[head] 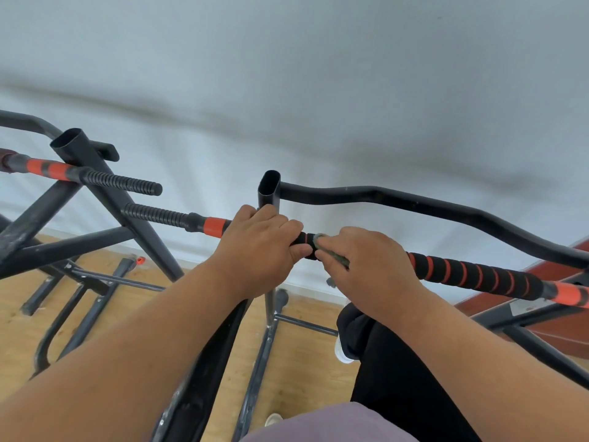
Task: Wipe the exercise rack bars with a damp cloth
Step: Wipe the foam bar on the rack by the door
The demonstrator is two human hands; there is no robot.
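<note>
A black exercise rack with orange-striped foam grips fills the view. Its horizontal grip bar (471, 275) runs from centre to the right edge. My left hand (261, 247) grips that bar beside the open-topped upright post (269, 193). Just to its right, my right hand (366, 266) holds a small grey-green cloth (331, 253) wrapped against the bar. Only the cloth's edges show between the fingers. A short piece of the black foam is visible between the two hands.
A curved black upper bar (430, 205) runs behind the hands to the right. A second rack frame (105, 186) with ribbed pegs stands at left. A white wall lies behind, wooden floor (127, 314) and base tubes below. My dark trouser leg (398, 362) is at lower right.
</note>
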